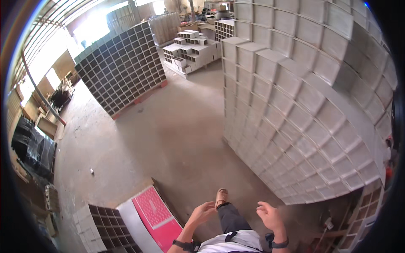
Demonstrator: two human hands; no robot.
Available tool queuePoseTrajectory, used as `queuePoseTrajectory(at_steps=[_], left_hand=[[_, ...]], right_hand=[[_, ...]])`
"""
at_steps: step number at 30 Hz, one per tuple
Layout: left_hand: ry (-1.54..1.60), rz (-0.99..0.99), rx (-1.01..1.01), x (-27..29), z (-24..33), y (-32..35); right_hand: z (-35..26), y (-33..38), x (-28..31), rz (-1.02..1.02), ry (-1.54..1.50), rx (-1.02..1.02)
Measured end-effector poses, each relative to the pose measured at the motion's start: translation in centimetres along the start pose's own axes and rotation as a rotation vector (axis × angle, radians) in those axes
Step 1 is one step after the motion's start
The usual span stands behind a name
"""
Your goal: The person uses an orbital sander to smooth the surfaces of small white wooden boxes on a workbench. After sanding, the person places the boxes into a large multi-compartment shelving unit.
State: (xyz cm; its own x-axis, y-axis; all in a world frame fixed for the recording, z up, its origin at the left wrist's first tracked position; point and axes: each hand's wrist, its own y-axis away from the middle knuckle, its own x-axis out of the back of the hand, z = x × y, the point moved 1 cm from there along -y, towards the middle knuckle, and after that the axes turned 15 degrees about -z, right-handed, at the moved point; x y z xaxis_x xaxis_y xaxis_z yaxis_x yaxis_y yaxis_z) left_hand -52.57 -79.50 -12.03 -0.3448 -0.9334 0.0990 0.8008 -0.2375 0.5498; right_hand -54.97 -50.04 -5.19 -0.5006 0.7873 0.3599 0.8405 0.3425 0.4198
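My left hand (202, 214) hangs in front of my body above the floor, fingers loosely stretched toward the right and holding nothing. On the other side, my right hand (270, 216) is raised with its index finger out and the other fingers loosely bent; nothing shows in it. Both hands are apart from the things around. Nearest to the left hand is a low surface with a red and pink printed sheet (151, 206) on it. To the right of my right hand rises a tall wall of stacked pale, square-ended boxes (291, 122).
Ahead left, dark open-ended square boxes (122, 69) stand stacked on a red pallet (139, 100). A lower, stepped pile of white boxes (194, 52) is farther back. More boxes (109, 227) sit at lower left. Black wrapped goods (33, 145) line the left side. A small white object (92, 171) lies on the floor.
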Motion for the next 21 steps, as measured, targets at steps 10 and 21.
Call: queuePoseTrajectory(at_steps=[10,21], left_hand=[[0.229,0.617,-0.022,35.3,-2.0,-9.6],[-0.196,0.508,0.151,67.1,10.2,-40.8]], right_hand=[[-24.9,-37.6,-3.9,-0.485,0.309,0.459],[-38.1,-74.5,-2.2,-0.174,0.207,0.343]])
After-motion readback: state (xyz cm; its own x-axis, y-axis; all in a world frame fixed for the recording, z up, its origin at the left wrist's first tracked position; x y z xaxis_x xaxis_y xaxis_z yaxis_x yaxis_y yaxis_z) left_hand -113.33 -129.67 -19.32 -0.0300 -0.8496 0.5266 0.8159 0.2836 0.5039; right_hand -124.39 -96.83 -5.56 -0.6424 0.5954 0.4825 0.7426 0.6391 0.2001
